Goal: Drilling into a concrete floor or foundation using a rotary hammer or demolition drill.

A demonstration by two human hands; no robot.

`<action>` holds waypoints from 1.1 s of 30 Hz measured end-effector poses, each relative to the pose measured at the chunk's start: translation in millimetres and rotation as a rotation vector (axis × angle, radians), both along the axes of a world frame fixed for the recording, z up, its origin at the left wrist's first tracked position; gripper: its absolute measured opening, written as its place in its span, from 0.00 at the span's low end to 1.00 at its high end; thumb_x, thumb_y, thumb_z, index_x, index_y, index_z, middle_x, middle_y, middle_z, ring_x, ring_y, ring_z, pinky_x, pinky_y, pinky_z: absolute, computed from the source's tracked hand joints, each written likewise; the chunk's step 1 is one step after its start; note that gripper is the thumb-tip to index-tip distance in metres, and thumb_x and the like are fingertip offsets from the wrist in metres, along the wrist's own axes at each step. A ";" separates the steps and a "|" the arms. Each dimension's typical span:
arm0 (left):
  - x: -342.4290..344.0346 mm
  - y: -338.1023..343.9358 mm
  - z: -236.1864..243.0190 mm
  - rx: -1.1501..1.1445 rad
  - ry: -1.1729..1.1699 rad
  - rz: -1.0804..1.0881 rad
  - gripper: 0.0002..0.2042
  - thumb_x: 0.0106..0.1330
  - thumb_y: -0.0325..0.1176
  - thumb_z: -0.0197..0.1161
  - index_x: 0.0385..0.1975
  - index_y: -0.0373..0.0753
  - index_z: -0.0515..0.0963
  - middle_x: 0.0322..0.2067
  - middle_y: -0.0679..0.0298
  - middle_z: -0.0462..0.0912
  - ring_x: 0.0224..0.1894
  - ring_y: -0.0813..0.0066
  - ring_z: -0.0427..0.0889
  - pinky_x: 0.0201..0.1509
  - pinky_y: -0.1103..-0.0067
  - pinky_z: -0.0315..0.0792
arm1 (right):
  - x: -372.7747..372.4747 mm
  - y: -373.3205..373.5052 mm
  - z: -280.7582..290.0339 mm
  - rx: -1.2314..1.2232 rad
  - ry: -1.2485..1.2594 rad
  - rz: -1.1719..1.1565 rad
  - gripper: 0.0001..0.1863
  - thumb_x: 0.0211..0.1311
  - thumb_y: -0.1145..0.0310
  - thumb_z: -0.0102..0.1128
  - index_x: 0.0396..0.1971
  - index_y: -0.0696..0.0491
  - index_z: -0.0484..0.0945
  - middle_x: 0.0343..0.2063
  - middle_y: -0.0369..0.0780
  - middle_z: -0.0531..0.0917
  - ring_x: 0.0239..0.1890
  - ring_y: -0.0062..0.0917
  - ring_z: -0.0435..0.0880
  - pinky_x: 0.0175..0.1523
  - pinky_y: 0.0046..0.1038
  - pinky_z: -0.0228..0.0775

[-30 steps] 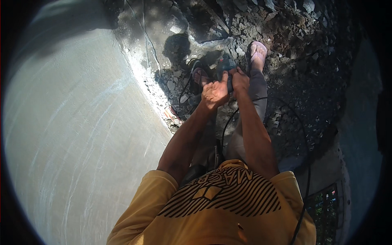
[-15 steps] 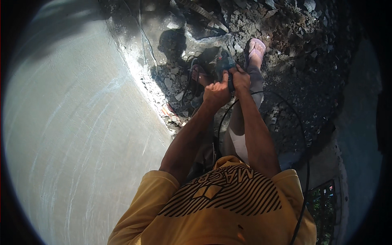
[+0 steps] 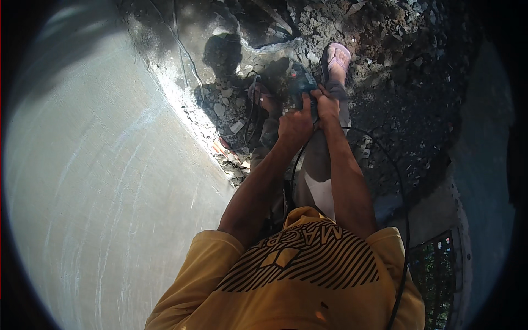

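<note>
In front of my legs I hold a teal corded power tool [image 3: 303, 81] with both hands; its exact kind is hard to make out in the shade. My left hand [image 3: 297, 124] is closed round the near part of its body, one finger stretched along it. Against the tool's right side, my right hand [image 3: 328, 104] is closed on it too. The far end points away from me over rubble, and its tip is not clear. A black cord [image 3: 400, 184] loops to my right and passes over my right sleeve.
A pale plastered wall [image 3: 93, 181] fills the left side. Broken stones and soil [image 3: 374, 71] cover the ground around my sandalled foot [image 3: 337, 60]. Thin cables [image 3: 187, 52] lie near the wall's base. A dark grille [image 3: 433, 275] stands at the lower right.
The view has shifted slightly, so the ground and my feet sit a little further left and up. Both hands keep their hold on the power tool.
</note>
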State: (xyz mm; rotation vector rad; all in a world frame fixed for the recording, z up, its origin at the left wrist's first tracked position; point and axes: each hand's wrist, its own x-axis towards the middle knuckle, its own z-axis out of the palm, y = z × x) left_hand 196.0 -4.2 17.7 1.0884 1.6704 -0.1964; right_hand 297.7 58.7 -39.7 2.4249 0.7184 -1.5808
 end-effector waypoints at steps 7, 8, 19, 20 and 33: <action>16.9 -9.5 -0.8 -0.006 0.011 -0.014 0.37 0.62 0.38 0.58 0.70 0.37 0.50 0.36 0.39 0.80 0.38 0.41 0.84 0.44 0.56 0.78 | 13.1 -10.3 -1.5 0.071 0.053 -0.036 0.31 0.47 0.58 0.68 0.56 0.47 0.81 0.54 0.46 0.82 0.57 0.34 0.80 0.62 0.27 0.67; 17.4 -10.5 -3.5 0.040 0.045 -0.053 0.39 0.61 0.43 0.62 0.70 0.35 0.51 0.35 0.43 0.81 0.36 0.45 0.85 0.40 0.58 0.79 | 13.7 -11.1 -3.3 0.089 0.087 -0.062 0.31 0.47 0.58 0.68 0.56 0.50 0.80 0.54 0.47 0.82 0.56 0.34 0.80 0.61 0.26 0.67; 28.1 -21.4 -9.4 0.096 0.063 -0.003 0.38 0.60 0.38 0.61 0.69 0.36 0.52 0.33 0.39 0.80 0.36 0.41 0.84 0.40 0.55 0.78 | 22.7 -21.7 -14.5 0.150 0.138 -0.083 0.31 0.49 0.63 0.68 0.55 0.60 0.78 0.53 0.46 0.82 0.55 0.30 0.80 0.58 0.24 0.67; 29.1 -21.1 -10.5 0.099 0.083 -0.056 0.40 0.60 0.42 0.62 0.70 0.34 0.51 0.33 0.42 0.80 0.34 0.44 0.84 0.38 0.57 0.79 | 25.2 -23.3 -16.9 0.146 0.126 -0.078 0.30 0.49 0.64 0.68 0.55 0.60 0.79 0.52 0.46 0.83 0.54 0.29 0.81 0.58 0.24 0.68; 45.8 -30.7 -12.9 0.074 0.117 -0.104 0.45 0.61 0.50 0.64 0.70 0.33 0.47 0.35 0.43 0.79 0.35 0.47 0.84 0.38 0.60 0.79 | 45.6 -46.6 -37.8 0.156 0.174 -0.208 0.30 0.48 0.61 0.70 0.54 0.56 0.80 0.52 0.45 0.83 0.53 0.29 0.82 0.58 0.25 0.68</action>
